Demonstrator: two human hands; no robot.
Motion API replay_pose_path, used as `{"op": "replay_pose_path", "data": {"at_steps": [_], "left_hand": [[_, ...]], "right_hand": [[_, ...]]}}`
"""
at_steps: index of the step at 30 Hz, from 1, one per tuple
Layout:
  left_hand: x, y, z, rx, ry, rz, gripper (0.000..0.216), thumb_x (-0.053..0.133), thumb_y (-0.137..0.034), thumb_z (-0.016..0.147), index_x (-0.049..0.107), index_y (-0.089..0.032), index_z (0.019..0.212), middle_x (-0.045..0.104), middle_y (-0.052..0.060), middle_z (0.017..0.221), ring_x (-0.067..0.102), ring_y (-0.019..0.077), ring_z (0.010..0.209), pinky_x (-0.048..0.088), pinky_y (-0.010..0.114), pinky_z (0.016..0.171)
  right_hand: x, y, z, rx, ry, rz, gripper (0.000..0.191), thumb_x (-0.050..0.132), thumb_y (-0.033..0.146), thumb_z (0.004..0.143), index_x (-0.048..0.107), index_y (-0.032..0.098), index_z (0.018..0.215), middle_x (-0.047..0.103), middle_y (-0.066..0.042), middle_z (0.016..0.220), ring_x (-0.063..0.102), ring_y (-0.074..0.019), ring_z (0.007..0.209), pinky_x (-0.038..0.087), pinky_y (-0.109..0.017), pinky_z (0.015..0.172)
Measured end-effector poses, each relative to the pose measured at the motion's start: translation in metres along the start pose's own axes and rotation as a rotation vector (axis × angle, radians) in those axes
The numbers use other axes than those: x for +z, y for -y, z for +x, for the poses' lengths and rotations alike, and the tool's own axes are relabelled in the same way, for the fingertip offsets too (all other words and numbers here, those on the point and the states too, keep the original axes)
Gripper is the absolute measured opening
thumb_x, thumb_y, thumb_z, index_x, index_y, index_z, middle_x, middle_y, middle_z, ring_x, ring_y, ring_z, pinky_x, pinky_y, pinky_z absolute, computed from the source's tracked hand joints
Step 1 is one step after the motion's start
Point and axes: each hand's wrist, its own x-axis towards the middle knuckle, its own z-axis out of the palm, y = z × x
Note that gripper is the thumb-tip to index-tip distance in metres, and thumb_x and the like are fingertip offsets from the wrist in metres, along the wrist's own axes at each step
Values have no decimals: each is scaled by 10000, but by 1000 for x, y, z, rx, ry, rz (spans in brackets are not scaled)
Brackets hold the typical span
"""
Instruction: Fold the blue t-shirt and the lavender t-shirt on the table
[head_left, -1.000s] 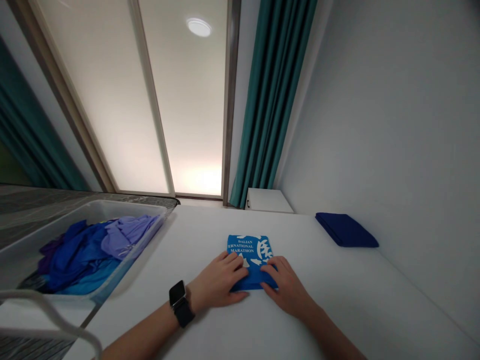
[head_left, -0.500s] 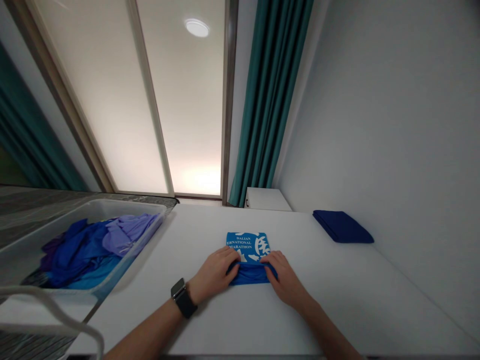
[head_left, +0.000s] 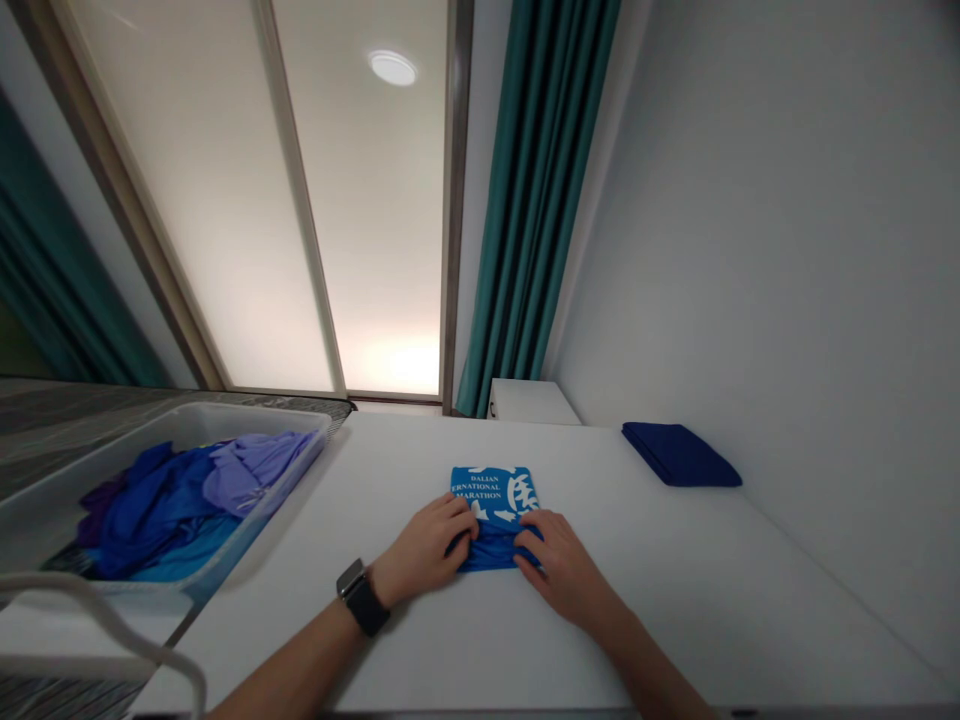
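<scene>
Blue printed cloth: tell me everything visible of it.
The blue printed cloth looks like thin fabric, folded small. White lettering reads "DALIAN", "ERNATIONAL" and "MARATHON", beside a white emblem. Its near part is plain and wrinkled. It lies on the white table, the left hand touching its left side, the right hand its right.

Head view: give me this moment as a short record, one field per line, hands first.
Left hand: at the left side of the blue printed cloth
Right hand: at the cloth's right side
Print: white lettering, including MARATHON
Watch: on the left arm
Tub: heaped blue and purple fabric
By the wall: folded navy cloth, on the white table
</scene>
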Motion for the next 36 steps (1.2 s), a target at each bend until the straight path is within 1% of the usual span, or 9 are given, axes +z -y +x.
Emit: {"op": "replay_pose_path", "data": {"at_steps": [3,6,11,15,21,26,28,32,36], "left_hand": [[0,-4,-1,-34,2,23,104,567,-174,802,555,-223,893,575,46,948,507,227,933,425,334,795],[1,-6,-1,-52,7,5,144,591,-171,795,544,-225,920,580,40,971,506,229,948,420,344,807],[7,-6,1,-93,-37,2,71,566,-187,846,540,-217,904,584,44,950,503,231,929,416,366,823],[14,-5,2,-113,-70,25,30,554,-204,868,528,-215,878,586,46,928,497,236,912,418,377,815],[15,-2,-1,-69,-42,7,202,505,-71,799,518,-226,929,562,40,986,479,232,954,409,366,837],[14,-5,-4,-61,-21,24,337,471,-2,736,545,-234,969,548,46,1037,474,231,975,405,364,843],[14,-8,-3,-70,-27,48,289,509,-41,755,557,-232,966,549,52,1023,479,239,970,408,372,837],[14,-14,2,-87,-49,123,58,575,-270,884,577,-223,918,570,57,969,504,248,931,415,392,813],[13,-14,5,-31,-2,235,97,558,-312,937,593,-222,921,589,53,982,521,232,927,423,370,795]], "right_hand": [[9,-5,2,8,-47,-56,116,471,156,936,567,215,907,636,-67,899,587,-219,868,455,-359,794],[16,-9,4,45,-98,-81,156,415,166,963,552,207,901,637,-61,839,583,-210,789,445,-341,741],[16,-8,5,87,-134,-41,148,422,156,954,550,214,908,635,-52,840,587,-203,786,434,-326,734],[11,-5,4,58,-95,15,109,516,117,889,545,217,919,621,-48,881,573,-211,843,433,-331,767],[9,-6,2,64,-45,41,254,470,0,825,575,219,901,571,-59,965,536,-205,872,445,-340,786],[12,-11,-2,49,-50,56,250,442,2,827,577,211,805,532,-62,956,513,-199,857,448,-331,764],[12,-10,-4,31,-44,49,253,443,-8,812,572,209,810,537,-62,954,510,-205,876,443,-340,780],[7,-4,-4,37,-32,58,242,459,-3,751,551,209,825,540,-61,935,501,-218,897,428,-366,804],[0,1,-2,24,-39,65,139,490,82,799,545,210,815,551,-62,903,501,-221,880,426,-373,795]]}}
